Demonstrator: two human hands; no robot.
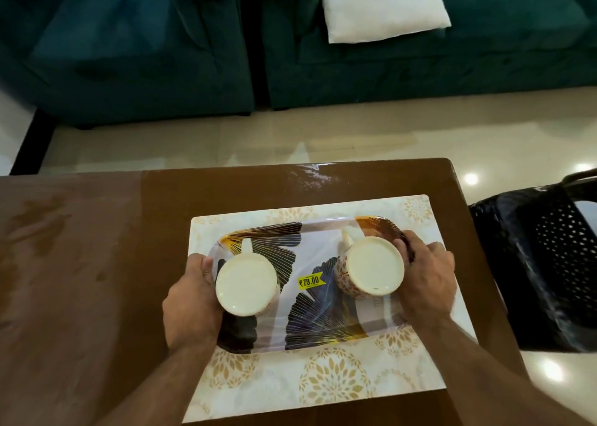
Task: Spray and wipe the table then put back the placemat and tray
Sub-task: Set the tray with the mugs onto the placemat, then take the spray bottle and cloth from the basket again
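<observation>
- Tray (pixel 310 299) lies on the placemat (pixel 323 383), lower centre of the frame, on the brown bench (pixel 97 296).
- Left hand (pixel 190 296) grips the tray's left edge, fingers curled round it.
- Right hand (pixel 426 277) grips the right edge likewise.
- Two upturned mugs stand on the tray: left mug (pixel 247 283), right mug (pixel 371 265).
</observation>
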